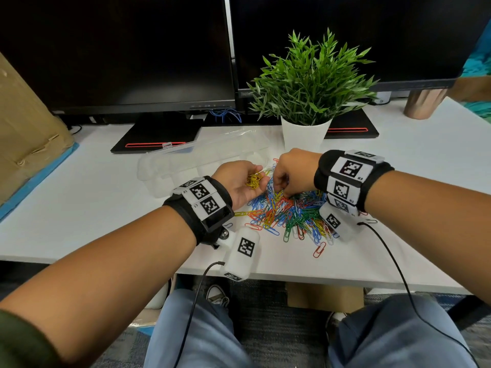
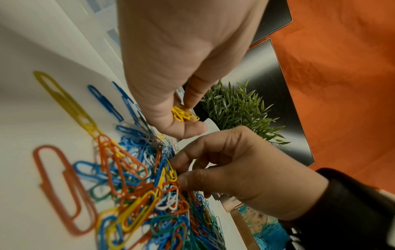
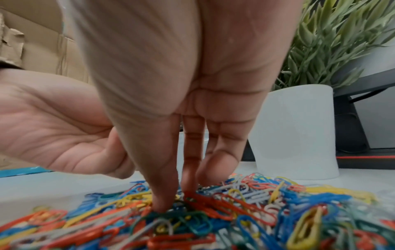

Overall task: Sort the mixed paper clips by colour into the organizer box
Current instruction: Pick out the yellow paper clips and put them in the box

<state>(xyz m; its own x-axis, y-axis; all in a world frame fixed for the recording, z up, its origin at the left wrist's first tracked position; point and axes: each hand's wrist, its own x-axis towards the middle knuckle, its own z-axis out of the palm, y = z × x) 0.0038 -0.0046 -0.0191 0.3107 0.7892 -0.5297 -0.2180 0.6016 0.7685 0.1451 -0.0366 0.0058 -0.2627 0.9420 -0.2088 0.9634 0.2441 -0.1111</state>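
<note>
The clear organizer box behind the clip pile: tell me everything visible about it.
The organizer box is clear, colourless plastic, long and narrow, lying on the white desk behind the left hand and left of the white plant pot. Its lid stands open toward the monitors, with a small latch tab on its far edge. The base shows a row of rounded compartments; no clips can be made out in them. Its near corner is hidden behind the left wrist. Neither hand visibly touches it.

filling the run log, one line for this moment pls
left hand: holds yellow clips | right hand: picking in mixed pile | organizer box: open
</note>
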